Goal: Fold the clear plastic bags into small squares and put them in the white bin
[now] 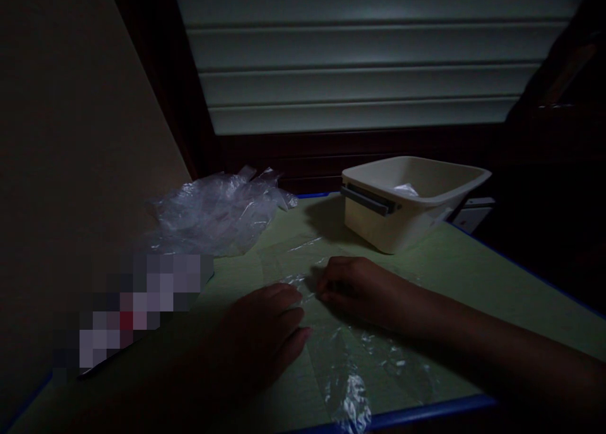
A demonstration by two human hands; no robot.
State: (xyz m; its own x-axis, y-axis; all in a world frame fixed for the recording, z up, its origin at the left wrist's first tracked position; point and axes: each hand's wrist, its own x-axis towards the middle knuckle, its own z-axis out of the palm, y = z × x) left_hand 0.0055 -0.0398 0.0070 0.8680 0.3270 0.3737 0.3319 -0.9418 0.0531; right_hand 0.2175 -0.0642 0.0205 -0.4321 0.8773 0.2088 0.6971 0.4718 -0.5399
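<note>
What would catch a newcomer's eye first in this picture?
Probably the cream plastic bin with its grey handle, at the back right of the green tabletop. Next, likely the crumpled heap of clear plastic at the back left. Then the left hand and right hand, close together mid-table over clear plastic film.

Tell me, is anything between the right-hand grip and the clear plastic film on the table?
Nothing visible: the right-hand grip is right at the clear plastic film, though darkness hides whether they touch. The cream bin stands farther back.
</note>
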